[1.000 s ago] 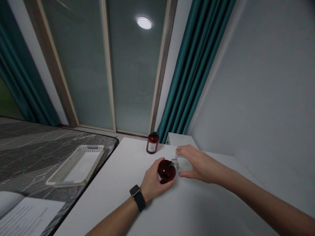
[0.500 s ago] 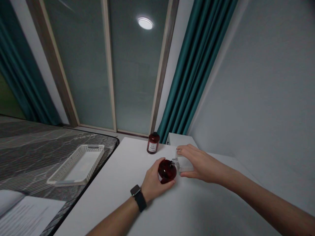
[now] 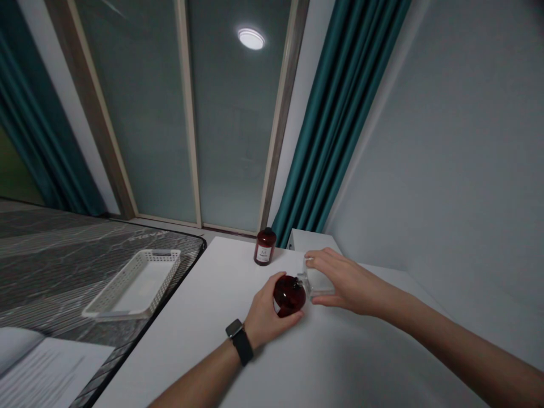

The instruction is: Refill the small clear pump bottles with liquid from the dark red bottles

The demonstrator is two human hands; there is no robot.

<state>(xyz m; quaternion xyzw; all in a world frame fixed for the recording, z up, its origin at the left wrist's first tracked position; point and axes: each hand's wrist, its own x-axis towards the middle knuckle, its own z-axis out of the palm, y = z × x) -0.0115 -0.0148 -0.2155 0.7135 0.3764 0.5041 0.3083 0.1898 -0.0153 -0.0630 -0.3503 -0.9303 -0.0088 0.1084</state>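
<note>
My left hand (image 3: 272,309) is wrapped round a dark red-brown bottle (image 3: 290,296) on the white table. In my right hand (image 3: 340,280) is a clear, square-sided bottle (image 3: 318,283), gripped between thumb and fingers and tipped on its side. Its narrow neck points left and meets the mouth of the red-brown bottle. Whether any liquid runs between the two is too small to make out. A second red-brown bottle (image 3: 264,249) with a dark cap and a white label stands upright behind them.
The white table (image 3: 191,328) runs along the grey wall. A white perforated basket (image 3: 140,286) rests on a dark patterned surface at left, with open printed pages (image 3: 59,368) nearer me. A white cabinet (image 3: 317,239) and a teal curtain (image 3: 327,130) stand beyond the table.
Almost nothing differs. Both hands hold the two bottles in the same pose, with only a very slight shift of the view.
</note>
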